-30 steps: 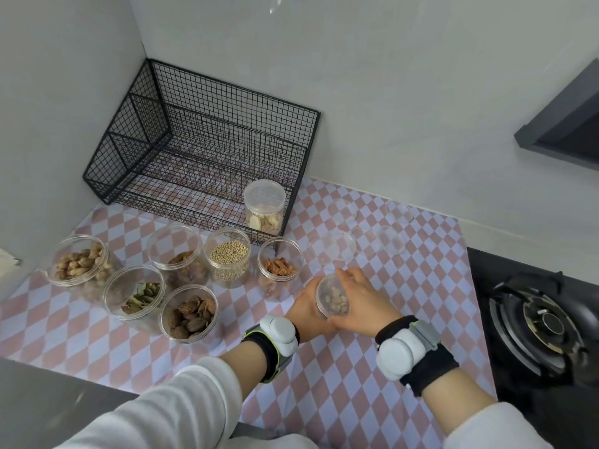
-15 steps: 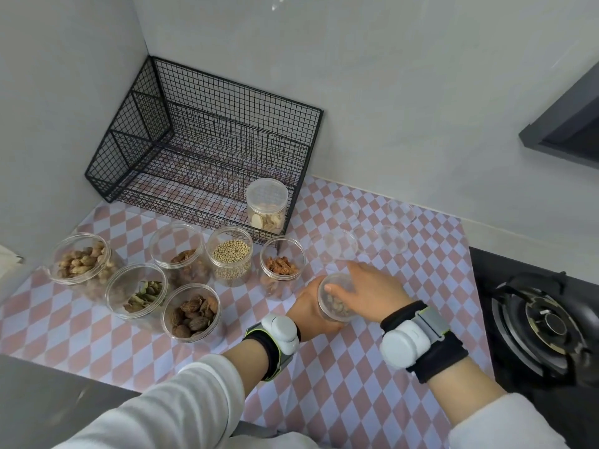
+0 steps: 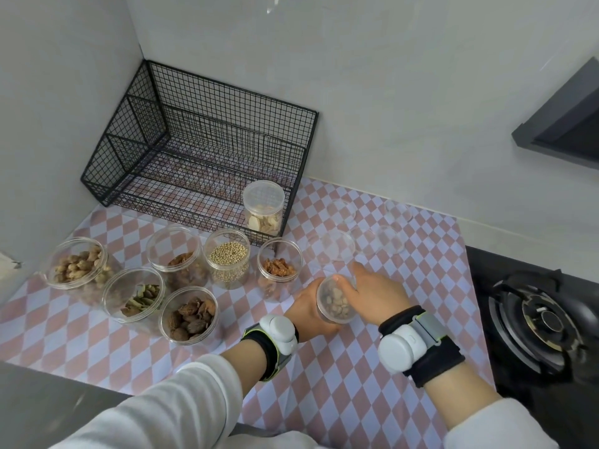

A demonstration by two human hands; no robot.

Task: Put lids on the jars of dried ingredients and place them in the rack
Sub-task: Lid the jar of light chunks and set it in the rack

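While the left hand wraps around the side of a small clear jar of brown pieces, its grip closed on the jar wall, the right hand lies against the jar's far side and rim with the fingers curled onto it; whether a lid sits on this jar cannot be told. The jar is tilted toward the camera above the checkered worktop, just right of the open jars. Six open jars stand in a cluster to the left: one of pale nuts, one of green pods, one of dark round pods, one of brown chunks, one of pale seeds and one of orange-brown bits. The black wire rack sits in the corner against the wall, and a lidded jar of pale slices stands upright inside it at the front right. Several clear lids lie flat on the worktop beyond the hands, well apart from the rack. A gas burner is at the right.
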